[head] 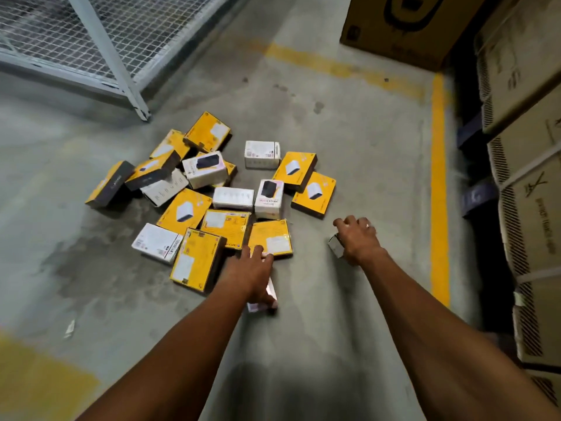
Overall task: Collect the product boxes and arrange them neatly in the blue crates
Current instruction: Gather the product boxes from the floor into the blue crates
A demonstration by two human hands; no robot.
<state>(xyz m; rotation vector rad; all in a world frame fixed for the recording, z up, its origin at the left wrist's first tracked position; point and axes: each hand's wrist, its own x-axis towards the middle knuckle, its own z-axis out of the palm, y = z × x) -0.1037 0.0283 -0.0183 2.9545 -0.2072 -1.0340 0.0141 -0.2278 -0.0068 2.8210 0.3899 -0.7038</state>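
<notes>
Several yellow and white product boxes lie scattered in a pile (212, 189) on the concrete floor. My left hand (253, 273) reaches over the near edge of the pile and holds a white box (271, 294) under its palm, fingertips by a yellow box (270, 237). My right hand (358, 238) is to the right of the pile, fingers curled round a small white box (335, 246). No blue crate is in view.
A grey wire-mesh cage (100, 41) stands at the back left. Stacked cardboard cartons (522, 177) line the right side, and a large brown carton (406, 28) sits at the back. Yellow floor lines (439, 177) mark the bay. A paper scrap (69, 328) lies at left.
</notes>
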